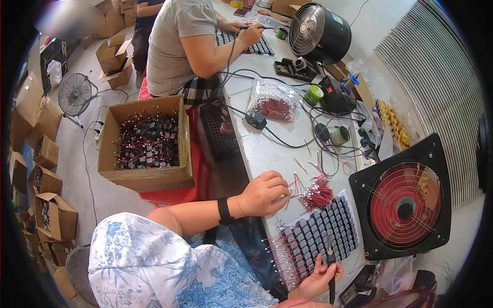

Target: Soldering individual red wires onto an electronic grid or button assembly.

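Observation:
My left hand (264, 194), with a black band (224, 211) at the wrist, has its fingers curled closed at the table's edge. What it pinches, if anything, is hidden. Just right of it lies a loose pile of red wires (316, 195) with white tips. My right hand (319, 278) grips a soldering iron (331, 256), its metal tip pointing away over a block of small black and grey parts (326, 226) set in rows. Red wires with white ends (280, 256) stick out from the parts along the block's left side.
A square black fan (405, 208) stands right of the block. Cables (287, 145), a bag of wires (272, 100), green tins (314, 94) and a soldering station (336, 95) lie farther back. A cardboard box (146, 138) of wired parts sits left; a co-worker (179, 46) works beyond.

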Action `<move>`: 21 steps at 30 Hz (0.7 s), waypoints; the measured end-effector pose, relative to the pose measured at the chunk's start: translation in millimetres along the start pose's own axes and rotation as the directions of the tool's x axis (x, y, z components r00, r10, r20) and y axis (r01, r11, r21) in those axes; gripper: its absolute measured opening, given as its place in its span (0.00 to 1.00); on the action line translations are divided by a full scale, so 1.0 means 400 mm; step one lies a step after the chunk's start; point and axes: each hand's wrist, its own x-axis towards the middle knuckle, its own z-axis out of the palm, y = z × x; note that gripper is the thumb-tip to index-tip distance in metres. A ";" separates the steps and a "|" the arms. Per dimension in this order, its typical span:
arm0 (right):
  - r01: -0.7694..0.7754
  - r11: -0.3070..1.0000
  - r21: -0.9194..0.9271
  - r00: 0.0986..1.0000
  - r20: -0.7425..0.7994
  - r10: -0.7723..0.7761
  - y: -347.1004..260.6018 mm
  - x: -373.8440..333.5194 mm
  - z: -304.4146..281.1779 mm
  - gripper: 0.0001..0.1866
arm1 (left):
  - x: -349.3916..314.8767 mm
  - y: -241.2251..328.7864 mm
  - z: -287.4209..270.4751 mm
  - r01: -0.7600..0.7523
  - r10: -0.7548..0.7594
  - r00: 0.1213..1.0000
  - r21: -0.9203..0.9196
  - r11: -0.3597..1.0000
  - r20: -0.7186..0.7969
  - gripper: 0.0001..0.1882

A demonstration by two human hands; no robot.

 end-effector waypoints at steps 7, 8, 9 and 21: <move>0.003 0.999 0.037 0.999 0.046 -0.004 -0.004 0.008 0.006 0.06 | 0.010 0.005 -0.009 0.018 -0.018 1.000 0.006 1.000 0.017 0.08; 0.006 0.997 0.077 0.999 0.031 -0.009 -0.001 0.011 0.010 0.06 | 0.012 0.008 -0.009 0.024 -0.024 0.999 0.002 1.000 0.037 0.08; 0.011 0.994 0.108 1.000 -0.005 -0.010 0.000 0.009 0.010 0.07 | 0.015 0.010 -0.009 0.023 -0.021 0.996 -0.033 0.999 0.083 0.08; -0.024 0.986 0.163 0.996 0.093 0.009 0.005 0.010 -0.008 0.09 | 0.055 0.123 0.047 -0.088 0.121 0.925 -0.105 0.991 0.361 0.10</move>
